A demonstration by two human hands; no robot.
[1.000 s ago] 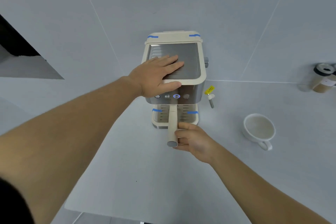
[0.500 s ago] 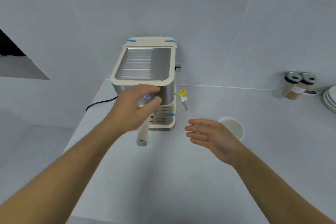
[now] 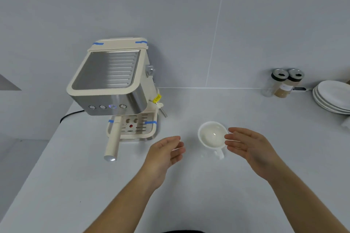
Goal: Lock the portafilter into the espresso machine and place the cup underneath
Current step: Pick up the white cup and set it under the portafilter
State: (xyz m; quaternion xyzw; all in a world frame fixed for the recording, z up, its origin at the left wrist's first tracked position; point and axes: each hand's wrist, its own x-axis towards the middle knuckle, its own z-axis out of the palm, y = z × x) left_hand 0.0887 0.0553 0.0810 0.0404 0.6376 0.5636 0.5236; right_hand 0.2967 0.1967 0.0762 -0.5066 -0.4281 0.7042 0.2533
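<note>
On the white table [image 3: 208,195], left of centre, sits the espresso machine [image 3: 111,85]: cream body, steel front panel, ribbed metal top tray. One of its four front buttons glows blue. Portafilter [image 3: 113,138] seated under the machine head, its cream handle sticking out toward the camera over the drip tray [image 3: 144,132], metal end cap nearest. Steam wand [image 3: 162,110] hangs off the machine's right side with a yellow tag. Black cord trails from the machine's left.

Cup [image 3: 212,135], white, empty, stands upright on the table to the right of the machine, apart from it, not under the spouts. Its handle points toward the camera.

Left hand [image 3: 166,151] hovers between machine and cup, fingers loosely curled, palm facing right, gripping nothing. Right hand [image 3: 248,147] is spread wide, palm facing left, fingertips at the cup's right rim; whether they touch cannot be told. Nothing gripped.

Far right by the wall: two spice jars [image 3: 282,84] side by side, then a stack of white plates [image 3: 333,96].
</note>
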